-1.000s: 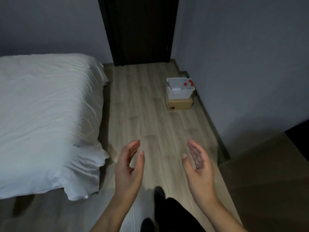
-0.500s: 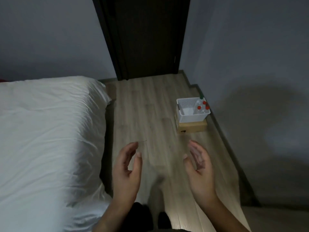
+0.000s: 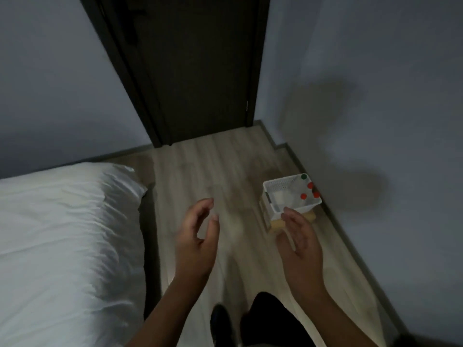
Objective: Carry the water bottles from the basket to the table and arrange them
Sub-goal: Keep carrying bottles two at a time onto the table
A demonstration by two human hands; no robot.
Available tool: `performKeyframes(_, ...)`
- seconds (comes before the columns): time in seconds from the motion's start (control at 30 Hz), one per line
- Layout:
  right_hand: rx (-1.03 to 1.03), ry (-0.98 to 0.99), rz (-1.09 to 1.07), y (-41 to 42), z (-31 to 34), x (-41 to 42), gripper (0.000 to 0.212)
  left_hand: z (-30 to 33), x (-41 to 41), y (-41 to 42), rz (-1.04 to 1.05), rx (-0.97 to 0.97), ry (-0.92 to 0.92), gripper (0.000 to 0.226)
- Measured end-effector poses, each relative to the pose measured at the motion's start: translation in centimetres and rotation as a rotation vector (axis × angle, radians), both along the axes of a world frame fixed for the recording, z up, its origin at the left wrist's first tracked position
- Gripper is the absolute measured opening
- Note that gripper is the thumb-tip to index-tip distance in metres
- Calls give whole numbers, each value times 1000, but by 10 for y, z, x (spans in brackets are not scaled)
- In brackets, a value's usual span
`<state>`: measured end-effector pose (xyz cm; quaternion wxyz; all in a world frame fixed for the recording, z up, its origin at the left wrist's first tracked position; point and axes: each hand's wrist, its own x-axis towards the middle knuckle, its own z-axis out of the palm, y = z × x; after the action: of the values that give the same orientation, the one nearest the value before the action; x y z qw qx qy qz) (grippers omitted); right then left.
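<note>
4 capped bottles (image 3: 310, 190), 3 red and 1 green, are seen in the right side of a white basket (image 3: 280, 187) set on a cardboard box (image 3: 276, 224) by the wall. Nothing is held: the left hand (image 3: 196, 242) is loosely curled, the right hand (image 3: 299, 249) relaxed with fingers together. A bed (image 3: 65, 234) lies left.

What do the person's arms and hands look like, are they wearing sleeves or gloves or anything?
No gloves and no sleeves that I can see. Both the left hand and the right hand are bare, and the forearms are bare right down to the bottom edge of the picture. I see no watch, ring or bracelet, though the room is dim and a bit blurry. Lower down there are dark trousers and a dark shoe.
</note>
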<state>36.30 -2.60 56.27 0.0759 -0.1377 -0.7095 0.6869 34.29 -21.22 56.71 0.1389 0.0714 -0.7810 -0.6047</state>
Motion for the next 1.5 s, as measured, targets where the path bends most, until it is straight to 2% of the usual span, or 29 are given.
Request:
performKeyframes(0.27,7,-2,-130,22,-14,-150,42,-14,-162,16,-105,-73,-5,31)
performKeyframes(0.43,10,13,-226,45,-16,-227,40,-6,-256,50,-286,-157,-6,30)
performKeyframes(0.53,-3,15,-308,60,-16,-259,43,-3,-303,72,-385,-160,-8,29)
performKeyframes(0.67,27,-38,-488,81,-34,-288,35,-5,-357,99,-526,-135,-37,38)
performKeyframes(0.77,51,-112,-574,91,-45,-307,35,-14,-394,120,-642,-100,-115,31)
performKeyframes(0.87,91,-161,-689,98,-65,-324,35,-35,-429,144,-761,-73,-199,34)
performKeyframes(0.97,23,-224,-803,101,-115,-339,40,-90,-461,166,-891,-120,-230,36)
performKeyframes(1.1,25,-332,-861,111,-217,-352,45,-185,-493,194,-990,-203,-212,43)
performKeyframes(1.27,47,-342,-942,129,-375,-356,48,-343,-500,227,-1036,-160,-212,30)
performKeyframes(1.5,99,-347,-961,158,-583,-376,63,-554,-499,289,-1061,-79,-213,34)
